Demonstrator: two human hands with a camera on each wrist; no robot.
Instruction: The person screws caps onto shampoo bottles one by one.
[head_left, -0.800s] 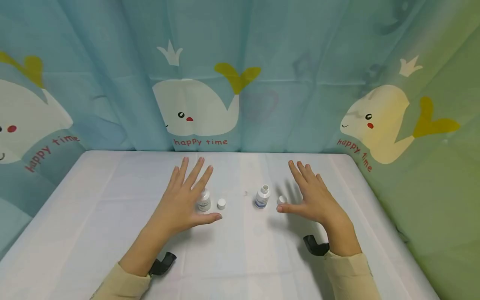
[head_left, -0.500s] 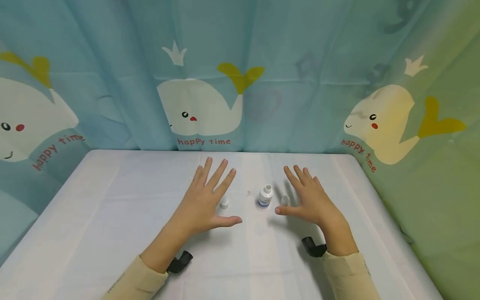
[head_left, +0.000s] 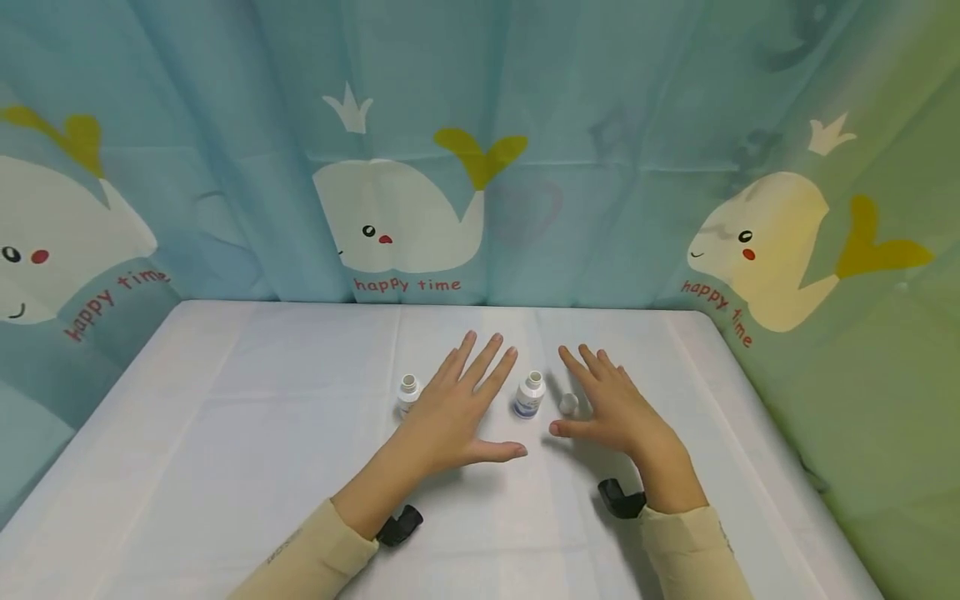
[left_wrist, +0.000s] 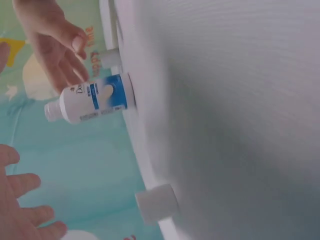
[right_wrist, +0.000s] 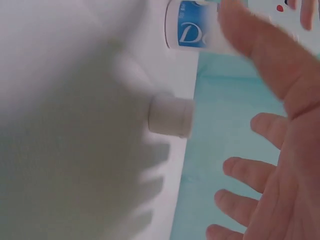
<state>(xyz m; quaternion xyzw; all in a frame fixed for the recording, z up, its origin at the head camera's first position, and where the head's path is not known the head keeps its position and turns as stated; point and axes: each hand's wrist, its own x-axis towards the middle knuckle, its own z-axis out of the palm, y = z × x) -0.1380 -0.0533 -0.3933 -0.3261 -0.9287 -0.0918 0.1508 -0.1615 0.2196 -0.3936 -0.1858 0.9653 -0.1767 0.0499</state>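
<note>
**Desk:** What does the head view give that the wrist views lack?

**Photographer:** The whole layout. Both hands hover flat, fingers spread and holding nothing, over a white-clothed table (head_left: 225,467). The left hand (head_left: 450,421) sits between two small uncapped bottles: one bottle (head_left: 408,395) just off its little-finger side, the second bottle (head_left: 529,395) in the gap between the two hands. The right hand (head_left: 611,412) has a loose white cap (head_left: 568,403) just beside its index finger.

**Desk:** And the wrist views?

**Photographer:** Detail. The left wrist view shows the middle bottle's blue-and-white label with printed lettering, its narrow threaded neck open, standing upright on the cloth. It also catches another cap (left_wrist: 156,203), a short white cylinder, near that hand; the head view hides it under the palm. The right wrist view shows the cap by the right hand as a smooth, squat plastic cylinder, close to the fingers but not touching.

**Desk:** Surfaces?

**Photographer:** Finely woven white cloth; glossy white plastic bottles; a teal curtain (head_left: 600,125) printed with whales behind.
</note>
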